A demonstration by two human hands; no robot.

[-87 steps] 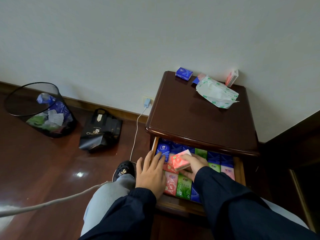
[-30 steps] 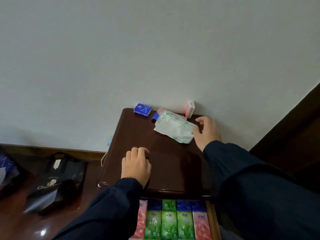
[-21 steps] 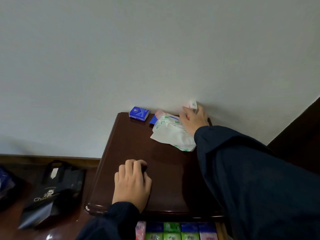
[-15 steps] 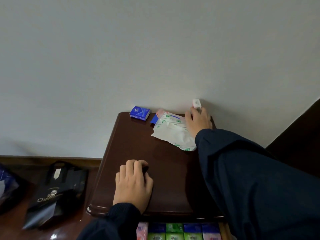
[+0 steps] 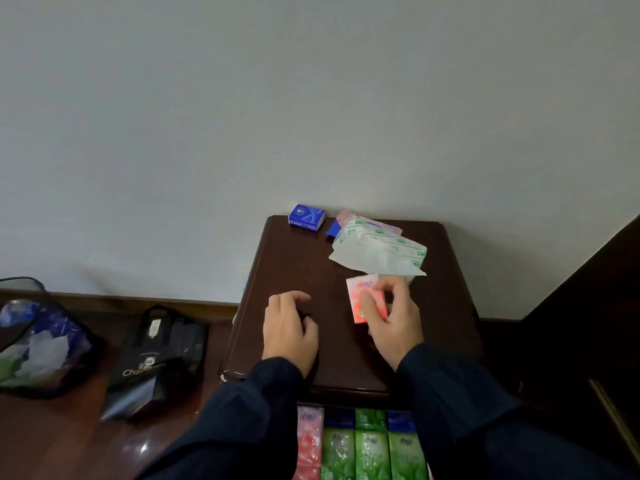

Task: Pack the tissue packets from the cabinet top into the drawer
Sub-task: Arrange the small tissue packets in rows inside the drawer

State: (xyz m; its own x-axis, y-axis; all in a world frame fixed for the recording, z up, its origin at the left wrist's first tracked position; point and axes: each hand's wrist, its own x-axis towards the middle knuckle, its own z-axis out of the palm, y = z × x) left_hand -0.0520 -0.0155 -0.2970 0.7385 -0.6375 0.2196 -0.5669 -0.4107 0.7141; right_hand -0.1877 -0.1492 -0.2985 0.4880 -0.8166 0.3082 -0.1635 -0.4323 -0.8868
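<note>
Dark brown polished wooden cabinet top (image 5: 311, 268), set against a pale wall (image 5: 311, 98). Right hand (image 5: 391, 317) above the middle-right of the top, grip pinching a pink-and-white tissue packet (image 5: 365, 299): thumb across the packet's near face, fingers curled round its right edge, packet tilted and apparently lifted clear of the wood. Left hand (image 5: 289, 329) resting on the top to the left of the right hand, well apart from the packet, fingers curled under, holding nothing. Both arms in dark navy sleeves (image 5: 242, 410).

Far edge of the top, by the wall: small blue tissue packet (image 5: 306, 217), lying flat, far left. Right of it, large white soft tissue pack with green print (image 5: 377, 251), crumpled, its near corner just beyond the held packet. Tucked under the far end of that pack: a sliver of blue wrapper (image 5: 333, 228) and a sliver of pink wrapper (image 5: 346, 214); full shapes hidden.

Near edge of view, under the cabinet top: open drawer (image 5: 360, 441), packed with upright rows of packets, pink (image 5: 308, 441) at left, green (image 5: 372, 448) to the right, dark blue tops (image 5: 339, 417) behind.

Floor, left of the cabinet: black paper carrier bag with pale lettering (image 5: 156, 358), and a dark mesh waste bin (image 5: 34, 341) holding blue and white wrappers, at the far left.
</note>
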